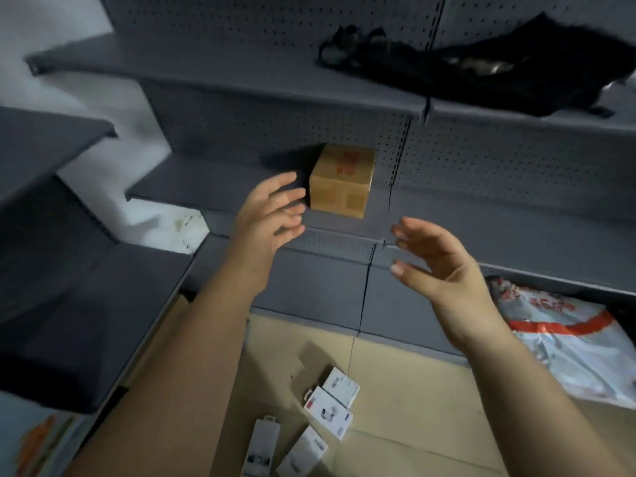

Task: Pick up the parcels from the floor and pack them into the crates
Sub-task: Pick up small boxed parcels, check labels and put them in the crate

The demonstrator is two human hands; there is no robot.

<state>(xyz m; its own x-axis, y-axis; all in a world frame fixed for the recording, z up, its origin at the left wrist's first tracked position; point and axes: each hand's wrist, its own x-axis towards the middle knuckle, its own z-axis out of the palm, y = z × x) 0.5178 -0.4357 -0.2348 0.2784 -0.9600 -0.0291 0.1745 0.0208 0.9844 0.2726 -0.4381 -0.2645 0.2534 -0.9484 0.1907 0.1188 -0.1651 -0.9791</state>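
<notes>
A small brown cardboard parcel (340,182) with red print stands on a grey shelf (481,215) against the pegboard back. My left hand (266,215) is raised just left of the parcel, fingers spread and relaxed, not touching it. My right hand (433,259) hovers lower and to the right, fingers loosely curved, holding nothing. Several small white boxes (330,404) lie on the tan floor below between my forearms. A white and red plastic mailer bag (564,332) lies at the right under the shelf.
Grey shelving runs along the back and the left side (58,304). A black bag (509,67) sits on the upper shelf at the right. A flat piece of cardboard (309,363) lies on the floor. No crate is in view.
</notes>
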